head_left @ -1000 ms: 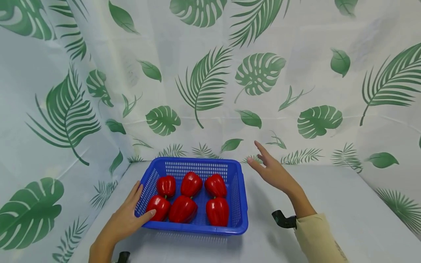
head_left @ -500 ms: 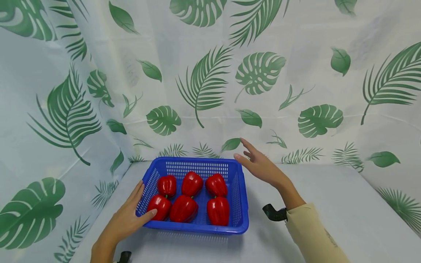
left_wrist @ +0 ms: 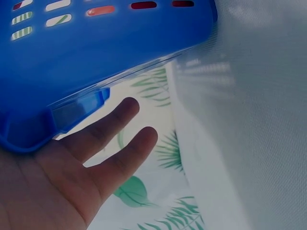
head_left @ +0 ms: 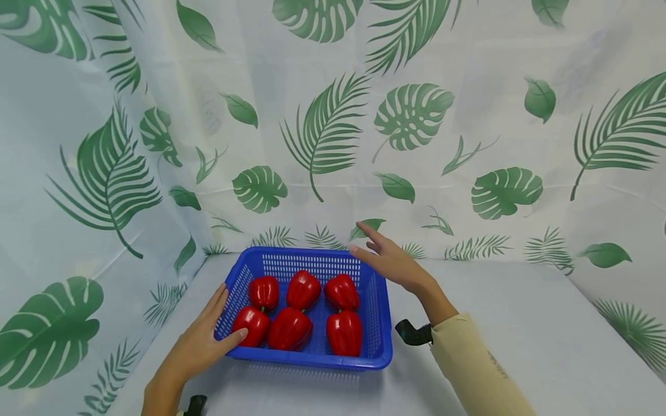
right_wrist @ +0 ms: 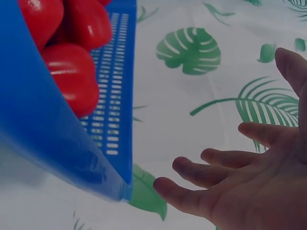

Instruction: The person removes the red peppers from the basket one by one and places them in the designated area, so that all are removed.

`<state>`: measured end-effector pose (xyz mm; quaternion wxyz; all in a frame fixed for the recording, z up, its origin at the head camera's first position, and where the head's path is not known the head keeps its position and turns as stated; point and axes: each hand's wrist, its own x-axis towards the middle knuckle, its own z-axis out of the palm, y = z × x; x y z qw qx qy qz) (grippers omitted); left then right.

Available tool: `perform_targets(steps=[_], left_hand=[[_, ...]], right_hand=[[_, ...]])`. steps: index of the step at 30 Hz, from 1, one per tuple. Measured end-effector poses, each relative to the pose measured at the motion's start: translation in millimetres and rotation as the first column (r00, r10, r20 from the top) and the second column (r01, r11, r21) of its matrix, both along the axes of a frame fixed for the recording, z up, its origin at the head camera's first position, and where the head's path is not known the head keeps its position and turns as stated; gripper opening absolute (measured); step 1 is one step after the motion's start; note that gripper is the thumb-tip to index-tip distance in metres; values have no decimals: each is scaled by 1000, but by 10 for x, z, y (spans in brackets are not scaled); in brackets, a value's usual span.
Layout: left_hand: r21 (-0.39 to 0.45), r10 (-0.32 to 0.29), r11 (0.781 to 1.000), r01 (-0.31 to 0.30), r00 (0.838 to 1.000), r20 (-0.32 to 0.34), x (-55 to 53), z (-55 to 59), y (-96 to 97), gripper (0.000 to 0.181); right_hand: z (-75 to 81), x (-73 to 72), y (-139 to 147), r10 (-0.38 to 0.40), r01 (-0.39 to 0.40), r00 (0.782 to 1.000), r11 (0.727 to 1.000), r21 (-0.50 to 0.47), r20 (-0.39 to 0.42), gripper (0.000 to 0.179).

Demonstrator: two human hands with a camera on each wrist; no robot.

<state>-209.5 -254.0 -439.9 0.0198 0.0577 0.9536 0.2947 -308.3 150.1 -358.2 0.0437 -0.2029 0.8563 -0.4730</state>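
Observation:
Several glossy red bell peppers (head_left: pixel 289 329) lie in two rows inside a blue perforated plastic basket (head_left: pixel 307 361). My left hand (head_left: pixel 200 341) rests at the basket's left side in the head view, its thumb over the front-left rim. In the left wrist view, two straight fingers (left_wrist: pixel 122 151) spread beside the blue wall; the thumb is out of sight there. Over the basket's back-right corner, as the head view shows it, is my right hand (head_left: pixel 395 263), fingers extended and holding nothing. The right wrist view shows its fingers (right_wrist: pixel 201 172) spread, apart from the basket.
The basket stands on a white table (head_left: pixel 520 323). Behind and at the sides hangs a white cloth (head_left: pixel 333 58) with green leaf prints. A black camera mount (head_left: pixel 413 333) projects from the right wrist, beside a beige sleeve (head_left: pixel 468 358).
My right hand has moved left, from beside the basket to over its back-right corner in the head view. The left hand, the basket and the peppers stay in place.

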Motion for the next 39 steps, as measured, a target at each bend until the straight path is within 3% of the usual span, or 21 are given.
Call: perform_targets(steps=[12,20,39], left_hand=[[6,7,1000,-7,1000,10,-20,-38,-17,114],[27,3,1000,-3,1000,10,-17,-52,-11,113],[49,5,999,-4,1000,-19,-9,-36,-15,111]], right_hand=[[-96,-44,-154,59,-58,997,998,-14,42,84],[-198,-105,-197,65,-64,995,998,-20,79,82],[-271,-184,-365,65,-66,972,998,-3,226,79]])
